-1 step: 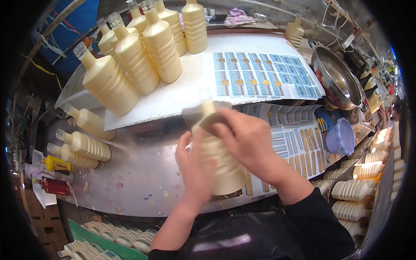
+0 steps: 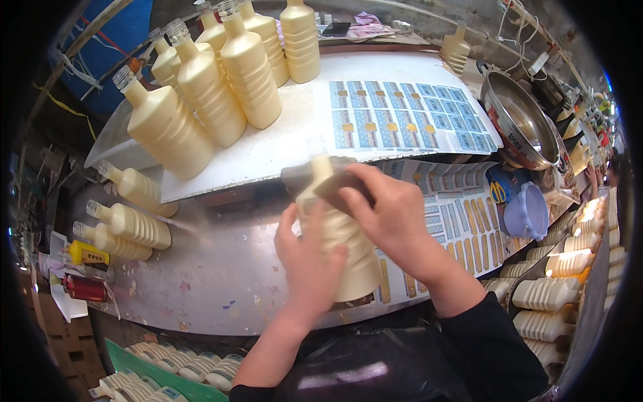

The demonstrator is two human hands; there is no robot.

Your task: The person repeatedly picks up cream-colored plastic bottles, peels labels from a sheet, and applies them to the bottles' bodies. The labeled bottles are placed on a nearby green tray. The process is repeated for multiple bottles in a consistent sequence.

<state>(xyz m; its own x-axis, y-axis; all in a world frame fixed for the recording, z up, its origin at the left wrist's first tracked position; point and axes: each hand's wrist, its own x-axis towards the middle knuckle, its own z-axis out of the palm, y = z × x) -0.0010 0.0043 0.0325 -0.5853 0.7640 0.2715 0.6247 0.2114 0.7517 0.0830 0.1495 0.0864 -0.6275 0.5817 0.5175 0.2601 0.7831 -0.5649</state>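
Observation:
A cream ribbed bottle [image 2: 355, 268] with a clear neck stands on the grey metal table [image 2: 201, 288] in front of me, tilted slightly. My left hand [image 2: 309, 261] lies curved against its left side, blurred by motion, with the thumb across the front. My right hand [image 2: 395, 218] pinches a dark brown curved piece [image 2: 345, 191], like a bent strip or pad, at the bottle's right shoulder. What that piece is made of I cannot tell. Behind the neck sits a dark block [image 2: 301, 177], partly covered by the bottle.
Several cream bottles [image 2: 251, 74] stand on the white raised board [image 2: 301, 114]; more lie at left [image 2: 140, 224]. Blue label sheets [image 2: 382, 117] rest on the board and below it. A metal pan [image 2: 522, 114], purple basket [image 2: 526, 211] and racked bottles [image 2: 546, 295] are at right.
My right hand and the brown piece have shifted slightly right and downward along the bottle's shoulder. The left hand has moved a little to the right across the bottle.

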